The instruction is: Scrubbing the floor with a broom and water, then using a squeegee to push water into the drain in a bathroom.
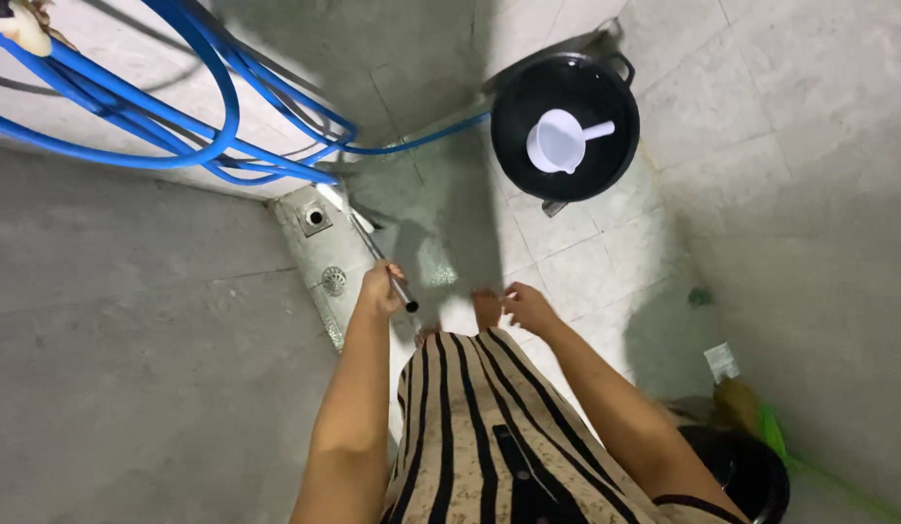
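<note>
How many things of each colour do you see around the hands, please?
Blue: 1, the hose bundle
Black: 2, the basin and the bucket
White: 1, the scoop
Silver: 1, the metal rod in the left hand
Total: 5

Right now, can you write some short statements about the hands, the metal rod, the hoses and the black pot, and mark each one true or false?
1. The left hand grips a thin metal rod. True.
2. The right hand holds the white scoop. False: the right hand is open and holds nothing; the scoop lies in the black pot.
3. The blue hoses lie on the floor at the upper left. True.
4. The black pot stands between the two hands. False: it stands farther off, beyond the right hand.
5. The rod's far end points toward the corner with the floor drain. True.
</note>
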